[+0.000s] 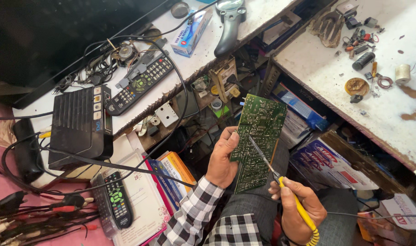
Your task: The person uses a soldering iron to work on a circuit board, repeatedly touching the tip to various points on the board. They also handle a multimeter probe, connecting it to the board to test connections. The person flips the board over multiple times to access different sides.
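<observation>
We see a large dark television lying across the white bench at upper left, with a black set-top box at the bench's edge and a dark remote control beside it among loose cables. A second bench at right carries small parts, a roll of thread-like wire and a round brown tin. Below, between our knees, our left hand holds a green circuit board upright by its left edge, solder side toward us, thumb on the face and fingers wrapped behind: that grip is pinching the board. Our right hand has its grip pressed together around the yellow handle of a soldering iron, whose thin tip rests on or just over the middle of the board; we cannot tell whether it touches. Judging by this, work on the joints is under way, with no part visibly lifted off and no solder wire in hand.
</observation>
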